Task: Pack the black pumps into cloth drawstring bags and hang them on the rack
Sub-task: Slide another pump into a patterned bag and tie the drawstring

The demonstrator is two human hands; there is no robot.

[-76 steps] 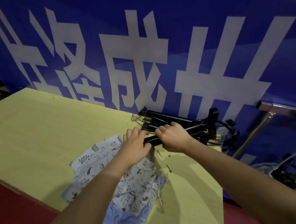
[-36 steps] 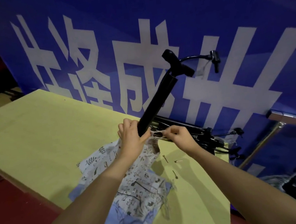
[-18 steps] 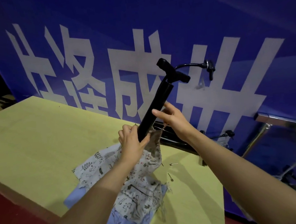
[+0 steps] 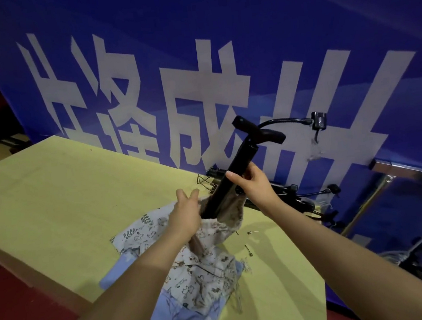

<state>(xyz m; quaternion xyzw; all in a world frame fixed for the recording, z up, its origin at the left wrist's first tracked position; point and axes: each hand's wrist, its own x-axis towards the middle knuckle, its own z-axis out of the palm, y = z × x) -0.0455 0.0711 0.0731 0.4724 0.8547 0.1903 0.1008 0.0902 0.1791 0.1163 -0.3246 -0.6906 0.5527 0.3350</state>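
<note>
Cloth drawstring bag (image 4: 211,227) on the table (image 4: 53,202), my left hand (image 4: 184,217) gripping its mouth open, right hand (image 4: 253,185) wrapped around the black pump (image 4: 235,175) standing half-inserted; insertion step, next I'd push it down toward bag bottom.

One black tube-bodied pump with a T-shaped handle (image 4: 234,173) stands tilted in the mouth of one printed cloth drawstring bag (image 4: 218,219). Under that bag lies a pile of printed and blue cloth bags (image 4: 192,292), their number unclear. Just right of the bag sit two small metal pins (image 4: 252,232). Behind it lies a heap of black pumps (image 4: 297,202), too tangled to count.
</note>
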